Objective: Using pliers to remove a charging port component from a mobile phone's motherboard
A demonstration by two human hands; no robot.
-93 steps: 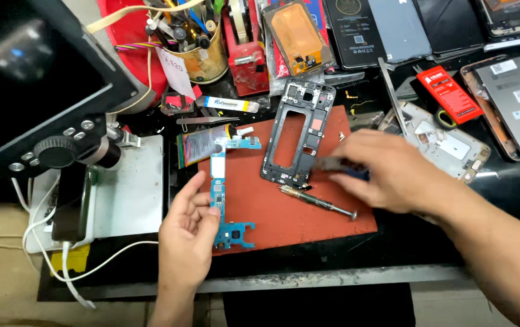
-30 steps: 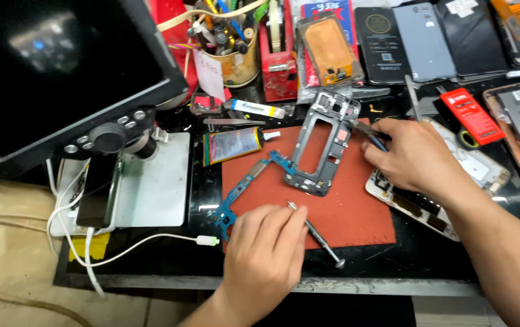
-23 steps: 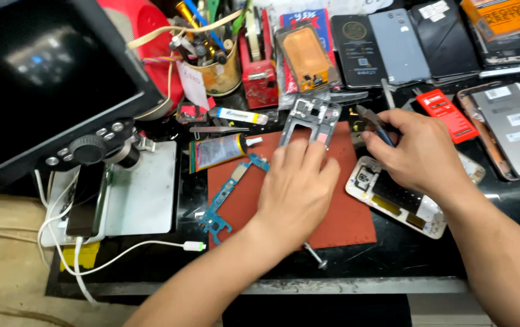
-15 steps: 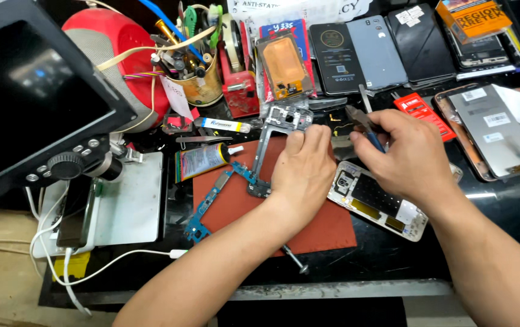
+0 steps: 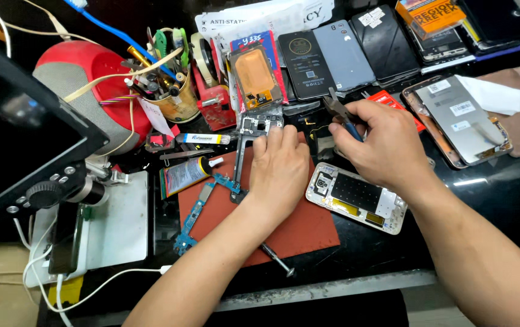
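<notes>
Microscope screen [image 5: 17, 139] far left, red bowl [image 5: 84, 79] and tool cup [image 5: 172, 100] behind, glue tube [image 5: 184, 175] and blue board [image 5: 196, 209] on the red mat [image 5: 308, 233], screwdriver [image 5: 275, 259] at the mat's front edge. Left hand [image 5: 281, 169] lies flat on the phone frame [image 5: 254, 130] at the mat's back edge, fingers together, pressing it down. Right hand [image 5: 381, 142] just right of it, fingers closed round pliers [image 5: 339, 112] pointing at the frame; open phone [image 5: 357, 197] below that hand, phones [image 5: 345, 51] stacked behind on the table [image 5: 490, 188].
</notes>
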